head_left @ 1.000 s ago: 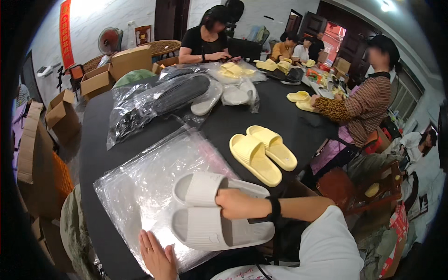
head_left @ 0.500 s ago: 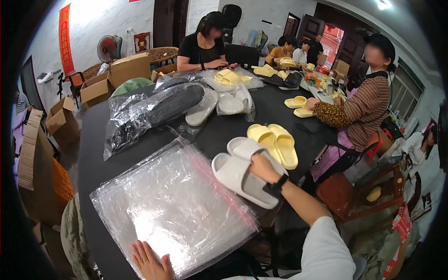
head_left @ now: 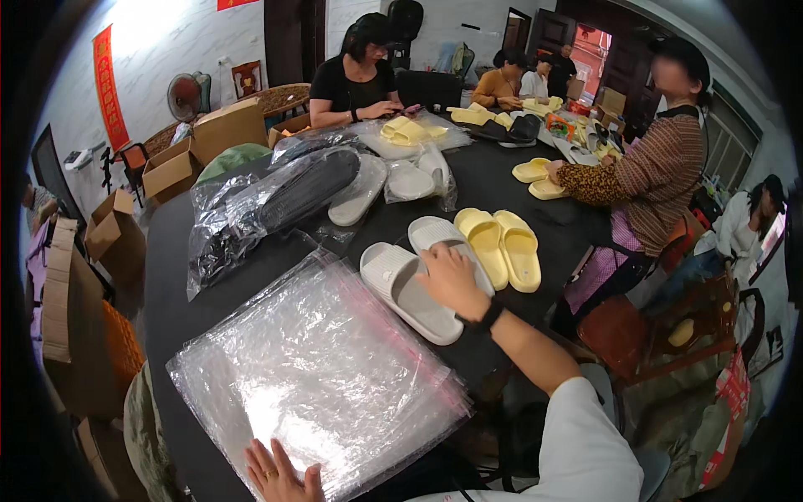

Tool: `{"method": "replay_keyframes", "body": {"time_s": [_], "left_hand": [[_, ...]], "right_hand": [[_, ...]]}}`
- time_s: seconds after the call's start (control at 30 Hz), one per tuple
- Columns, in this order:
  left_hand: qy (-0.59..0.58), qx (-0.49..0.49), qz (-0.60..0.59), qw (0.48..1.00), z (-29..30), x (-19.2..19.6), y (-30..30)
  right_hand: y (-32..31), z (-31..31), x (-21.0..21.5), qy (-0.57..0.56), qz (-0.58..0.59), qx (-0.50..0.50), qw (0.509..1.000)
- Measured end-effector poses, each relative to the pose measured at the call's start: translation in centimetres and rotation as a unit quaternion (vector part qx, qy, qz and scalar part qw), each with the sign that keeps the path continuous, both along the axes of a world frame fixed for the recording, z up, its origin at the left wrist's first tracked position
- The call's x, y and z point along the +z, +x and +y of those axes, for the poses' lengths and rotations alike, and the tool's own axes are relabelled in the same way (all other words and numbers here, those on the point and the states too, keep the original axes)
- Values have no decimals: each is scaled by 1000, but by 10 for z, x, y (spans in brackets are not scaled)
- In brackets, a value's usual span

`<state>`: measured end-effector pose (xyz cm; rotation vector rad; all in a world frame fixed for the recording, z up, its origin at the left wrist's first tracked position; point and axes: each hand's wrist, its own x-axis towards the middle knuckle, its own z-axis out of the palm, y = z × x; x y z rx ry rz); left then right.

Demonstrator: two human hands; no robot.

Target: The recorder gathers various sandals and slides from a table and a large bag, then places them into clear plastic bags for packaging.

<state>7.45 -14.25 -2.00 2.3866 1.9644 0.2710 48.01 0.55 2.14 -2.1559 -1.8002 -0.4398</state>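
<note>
Open left hand [head_left: 283, 477] rests on near bags [head_left: 314, 360]; pushing could skew them. Right hand [head_left: 453, 283] touches grey slippers [head_left: 408, 299], grip unclear.

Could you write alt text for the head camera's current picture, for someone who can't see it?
A person's right hand is on grey slippers on a dark table, next to a yellow pair; the left hand lies on a stack of clear bags. Bagged slippers and other people are beyond.

Head-worn fisheye, facing down, hands [head_left: 449, 280] near
</note>
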Motion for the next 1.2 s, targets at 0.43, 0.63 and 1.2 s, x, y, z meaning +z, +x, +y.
{"method": "replay_keyframes", "body": {"time_s": [0.43, 0.63, 1.2], "left_hand": [[68, -9, 50, 996, -3, -2, 11], [100, -22, 48, 994, -5, -11, 13], [68, 32, -68, 995, 4, -16, -4]], "right_hand": [[-100, -78, -58, -215, 222, 423, 852], [-89, -81, -54, -246, 284, 415, 829], [-76, -36, 40, -269, 218, 419, 839]]}}
